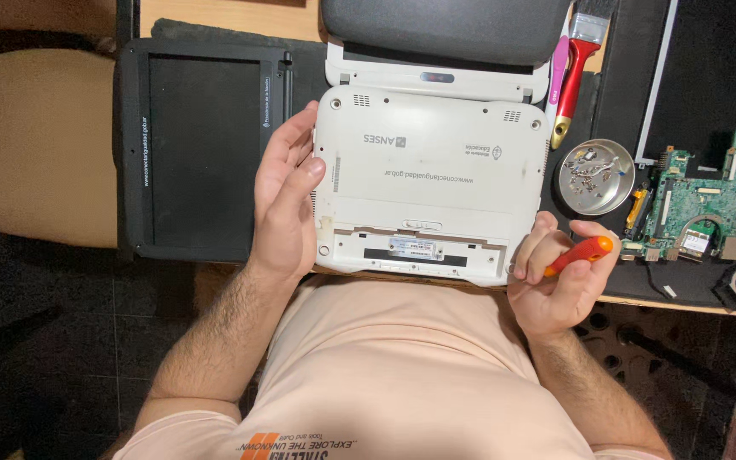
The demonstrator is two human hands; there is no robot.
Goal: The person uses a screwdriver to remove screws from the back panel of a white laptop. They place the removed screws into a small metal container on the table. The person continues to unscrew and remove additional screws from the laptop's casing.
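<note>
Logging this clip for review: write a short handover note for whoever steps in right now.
Left hand: open, flat against the left edge of the white laptop, which lies underside up on the desk.
Right hand: holds an orange-handled screwdriver at the laptop's near right corner.
Done: loose screws sit in the metal dish; a green circuit board lies at right.
Left: the bottom cover is still on.
</note>
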